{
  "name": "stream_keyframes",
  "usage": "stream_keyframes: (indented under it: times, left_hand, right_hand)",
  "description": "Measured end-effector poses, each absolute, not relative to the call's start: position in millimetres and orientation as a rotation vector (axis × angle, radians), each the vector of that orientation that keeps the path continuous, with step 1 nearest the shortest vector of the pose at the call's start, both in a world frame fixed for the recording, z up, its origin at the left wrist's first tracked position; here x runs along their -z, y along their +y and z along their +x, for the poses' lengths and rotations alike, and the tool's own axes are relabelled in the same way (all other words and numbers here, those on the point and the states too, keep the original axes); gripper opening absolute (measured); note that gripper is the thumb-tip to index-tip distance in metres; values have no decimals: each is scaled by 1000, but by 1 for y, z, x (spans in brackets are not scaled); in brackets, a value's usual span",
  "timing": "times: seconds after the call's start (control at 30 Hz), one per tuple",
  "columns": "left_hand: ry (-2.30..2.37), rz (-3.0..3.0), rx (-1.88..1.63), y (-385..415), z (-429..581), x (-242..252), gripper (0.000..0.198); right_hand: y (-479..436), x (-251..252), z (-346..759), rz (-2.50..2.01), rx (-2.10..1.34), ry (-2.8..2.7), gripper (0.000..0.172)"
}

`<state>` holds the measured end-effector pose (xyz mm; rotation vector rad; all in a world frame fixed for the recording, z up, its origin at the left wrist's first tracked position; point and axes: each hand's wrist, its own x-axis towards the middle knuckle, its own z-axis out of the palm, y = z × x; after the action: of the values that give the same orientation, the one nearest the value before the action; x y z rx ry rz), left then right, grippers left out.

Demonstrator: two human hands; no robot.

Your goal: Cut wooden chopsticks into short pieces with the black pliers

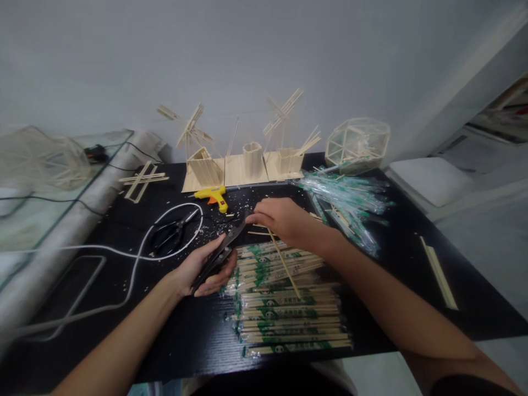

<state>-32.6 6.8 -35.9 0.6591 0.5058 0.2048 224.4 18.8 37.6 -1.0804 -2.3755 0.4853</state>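
My left hand (210,267) is closed around the dark handles of black pliers (225,247), whose jaws point up and to the right. My right hand (278,217) pinches at the jaw tips, with its fingertips partly hidden there. A thin wooden chopstick (284,264) sticks out from under the right hand and slants down toward me. Below it lie rows of wrapped chopsticks (289,313) in clear and green packets. Loose wooden sticks (260,234) lie just under the right hand.
Beyond my hands are a yellow glue gun (212,197) and stick-built windmill models on boards (235,170). Empty wrappers (350,201) heap at right. Black-handled pliers (171,234) and a white cable (140,257) lie at left. Sticks (439,275) lie near the right edge.
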Motion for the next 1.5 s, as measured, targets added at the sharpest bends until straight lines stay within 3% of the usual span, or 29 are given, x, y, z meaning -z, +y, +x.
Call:
stream_keyframes:
  times: [0.37, 0.73, 1.5]
  left_hand:
    - [510, 573, -234, 9, -28, 31, 64]
    - [453, 523, -215, 9, -28, 33, 61]
    - [467, 530, -218, 12, -29, 38, 59]
  right_hand:
    - [12, -29, 219, -1249, -30, -2488, 38]
    - [17, -22, 222, -1193, -288, -2421, 32]
    - [25, -13, 223, -1215, -175, -2512, 35]
